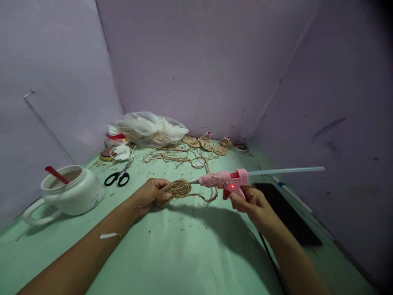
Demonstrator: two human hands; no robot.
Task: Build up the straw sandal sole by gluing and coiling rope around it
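My left hand (pixel 153 194) pinches a flat oval sole-like piece of coiled braided twine (pixel 179 188) and keeps it raised above the table. From that piece a loose length of braided twine (pixel 199 196) curves right and runs back behind the glue gun. My right hand (pixel 250 203) is closed around the handle of a pink hot glue gun (pixel 222 179) with a lit red light. Its nozzle points left, at the right end of the coil; whether it touches cannot be told. A long clear glue stick (pixel 285 171) juts from the gun's back.
A white mug (pixel 73 192) with a red straw and black-handled scissors (pixel 119 176) are on the left. Behind lie a plastic bag (pixel 150 129), loose twine (pixel 175 155) and several small woven pieces (pixel 222 146). A dark flat slab (pixel 285 213) lies right; a cord (pixel 272 260) trails below the gun.
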